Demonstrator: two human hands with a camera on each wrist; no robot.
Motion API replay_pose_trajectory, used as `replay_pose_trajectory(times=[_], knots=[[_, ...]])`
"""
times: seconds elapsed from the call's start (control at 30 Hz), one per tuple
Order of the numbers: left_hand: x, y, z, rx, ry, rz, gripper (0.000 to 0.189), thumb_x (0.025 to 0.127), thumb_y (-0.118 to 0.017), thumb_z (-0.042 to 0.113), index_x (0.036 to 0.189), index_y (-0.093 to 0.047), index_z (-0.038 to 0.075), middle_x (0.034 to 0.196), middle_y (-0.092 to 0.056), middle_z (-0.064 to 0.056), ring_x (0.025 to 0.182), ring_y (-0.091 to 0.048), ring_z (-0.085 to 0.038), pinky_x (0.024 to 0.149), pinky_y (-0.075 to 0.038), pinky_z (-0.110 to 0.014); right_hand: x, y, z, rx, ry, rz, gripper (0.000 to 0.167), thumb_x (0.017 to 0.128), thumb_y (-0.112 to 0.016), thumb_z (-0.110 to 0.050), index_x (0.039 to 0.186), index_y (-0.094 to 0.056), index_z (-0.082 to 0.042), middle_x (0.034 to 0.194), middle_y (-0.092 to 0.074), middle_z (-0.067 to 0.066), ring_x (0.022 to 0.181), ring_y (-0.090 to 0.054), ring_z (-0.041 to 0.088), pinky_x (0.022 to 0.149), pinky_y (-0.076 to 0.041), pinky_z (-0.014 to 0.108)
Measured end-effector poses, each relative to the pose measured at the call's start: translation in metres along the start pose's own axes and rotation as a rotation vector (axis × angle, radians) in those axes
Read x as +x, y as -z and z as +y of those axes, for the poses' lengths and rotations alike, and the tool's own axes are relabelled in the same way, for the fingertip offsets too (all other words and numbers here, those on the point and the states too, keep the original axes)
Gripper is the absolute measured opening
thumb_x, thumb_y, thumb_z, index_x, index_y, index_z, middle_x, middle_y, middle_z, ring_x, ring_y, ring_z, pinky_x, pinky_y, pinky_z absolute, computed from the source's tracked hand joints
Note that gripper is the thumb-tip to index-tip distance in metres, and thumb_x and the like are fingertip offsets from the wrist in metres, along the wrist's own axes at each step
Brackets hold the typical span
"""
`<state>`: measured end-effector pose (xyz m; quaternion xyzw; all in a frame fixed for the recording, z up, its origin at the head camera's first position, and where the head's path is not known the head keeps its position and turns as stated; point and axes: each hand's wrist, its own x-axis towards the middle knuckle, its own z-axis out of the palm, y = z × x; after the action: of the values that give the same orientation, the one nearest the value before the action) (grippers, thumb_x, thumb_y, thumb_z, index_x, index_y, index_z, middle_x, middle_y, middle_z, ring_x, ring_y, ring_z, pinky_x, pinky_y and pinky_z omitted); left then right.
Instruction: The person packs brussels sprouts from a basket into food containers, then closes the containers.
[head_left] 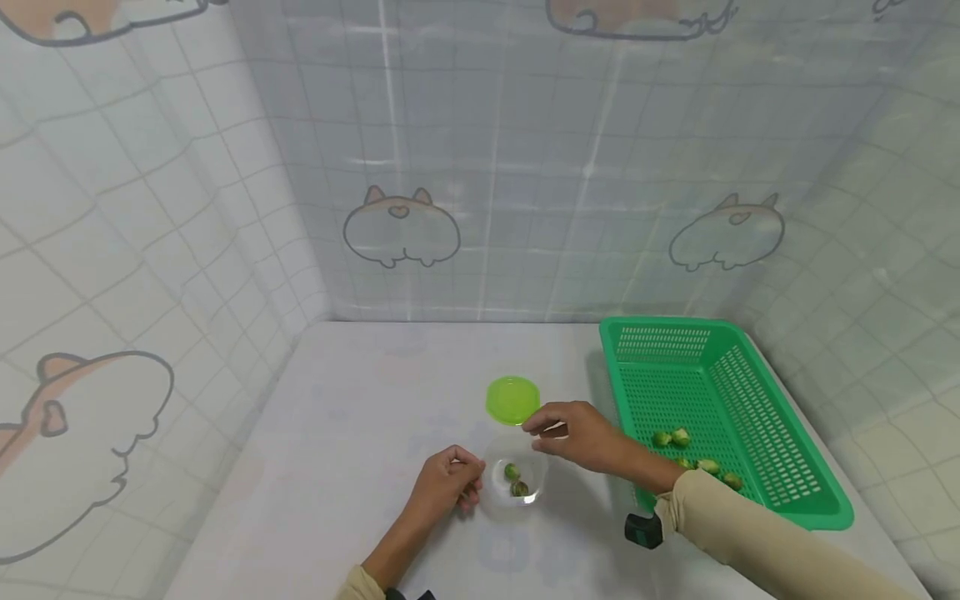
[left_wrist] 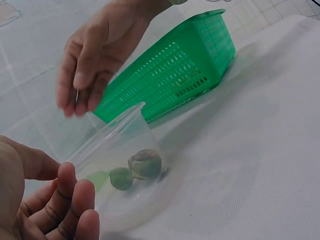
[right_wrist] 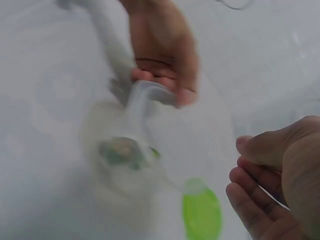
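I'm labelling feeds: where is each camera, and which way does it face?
Head: on the head, facing forward and down at the clear plastic container; left hand, right hand and sleeves show.
Left wrist: on that wrist, facing the container and Brussels sprouts; both hands show.
Right wrist: on that wrist, facing the container and lime-green lid; both hands show.
Head and left wrist share the green basket.

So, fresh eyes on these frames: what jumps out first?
Probably the big green basket on the right of the white table, with several Brussels sprouts in its near half. Next, the lime-green lid lying just beyond a clear container that holds two more sprouts. Then the hands: the left hand pinches the container's rim, the right hand hovers nearby, nothing visible in it.
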<state>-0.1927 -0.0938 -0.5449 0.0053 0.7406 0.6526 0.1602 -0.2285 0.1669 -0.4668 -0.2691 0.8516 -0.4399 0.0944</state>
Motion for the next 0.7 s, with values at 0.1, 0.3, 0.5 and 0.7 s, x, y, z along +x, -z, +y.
replay_pose_trajectory(times=[0.1,0.3,0.5,0.7], knots=[[0.002,0.000,-0.001,-0.004,0.014,0.001,0.019,0.097,-0.065,0.017,0.100,-0.062,-0.001,0.074,-0.068,-0.008,0.059,-0.062,-0.016,0.052,-0.053,-0.030,-0.006,0.018,0.002,0.028,0.002,0.081,0.022,0.091,-0.074,-0.008,0.113,-0.072,-0.007,0.110,-0.072,0.007,0.105,-0.070,0.028,0.087,-0.057,0.029],[0.001,0.000,0.006,-0.004,0.026,0.006,0.018,0.097,-0.065,0.015,0.100,-0.062,-0.002,0.075,-0.068,-0.011,0.060,-0.062,-0.017,0.053,-0.052,-0.029,-0.024,0.059,0.012,0.056,-0.103,0.185,0.025,0.094,-0.072,-0.013,0.119,-0.071,-0.010,0.122,-0.068,0.013,0.113,-0.067,0.035,0.086,-0.058,0.028],[-0.001,-0.001,0.008,0.003,0.031,0.016,0.017,0.097,-0.064,0.014,0.100,-0.061,-0.002,0.075,-0.068,-0.011,0.060,-0.062,-0.016,0.053,-0.053,-0.029,-0.045,0.087,0.029,0.023,-0.099,0.203,0.031,0.097,-0.068,-0.013,0.127,-0.066,-0.006,0.130,-0.065,0.017,0.119,-0.062,0.040,0.088,-0.057,0.027],[0.003,0.000,0.001,0.002,0.032,0.014,0.019,0.097,-0.065,0.016,0.101,-0.062,-0.002,0.075,-0.068,-0.009,0.060,-0.062,-0.017,0.054,-0.053,-0.031,-0.062,0.101,0.044,0.004,-0.117,0.209,0.034,0.098,-0.068,-0.018,0.129,-0.065,-0.005,0.131,-0.064,0.018,0.120,-0.062,0.039,0.089,-0.055,0.024]])
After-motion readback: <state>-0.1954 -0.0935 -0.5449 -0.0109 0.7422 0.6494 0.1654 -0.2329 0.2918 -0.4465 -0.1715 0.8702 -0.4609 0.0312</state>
